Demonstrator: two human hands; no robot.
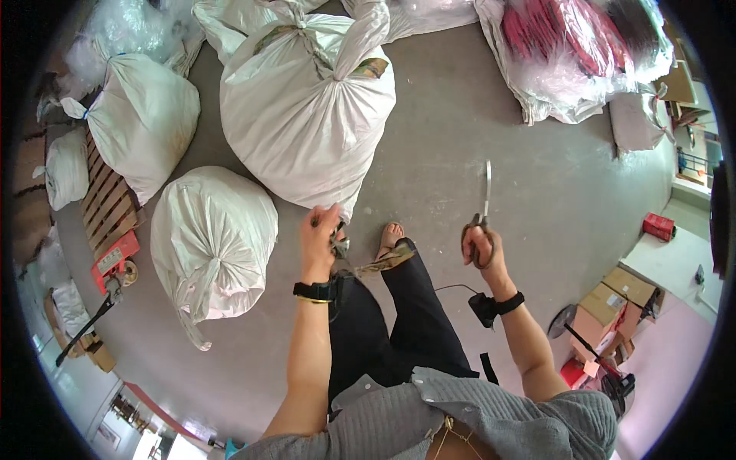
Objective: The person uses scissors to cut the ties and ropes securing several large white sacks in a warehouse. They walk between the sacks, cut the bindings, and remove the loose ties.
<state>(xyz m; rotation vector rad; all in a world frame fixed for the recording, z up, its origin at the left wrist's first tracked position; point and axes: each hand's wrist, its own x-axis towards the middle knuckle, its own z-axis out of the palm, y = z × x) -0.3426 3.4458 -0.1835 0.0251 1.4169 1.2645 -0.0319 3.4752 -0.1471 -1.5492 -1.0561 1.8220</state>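
Note:
My right hand (494,257) is closed around the dark handles of a pair of scissors (487,188), whose metal blades point away from me above the floor. The blades look closed together. My left hand (320,244) grips a brown and dark mottled cloth strip (383,261), which trails to the right across my leg. Just beyond the left hand stands a large white sack (303,123), its top gathered and tied, with patterned cloth showing at the neck. To the left of that hand sits a smaller tied white sack (218,238).
More white sacks (142,115) stand at the far left beside a wooden pallet (107,192) and a red pallet jack (115,253). Plastic-wrapped pink bundles (567,38) lie at the far right. Cardboard boxes (606,310) and a red container (658,226) are at the right.

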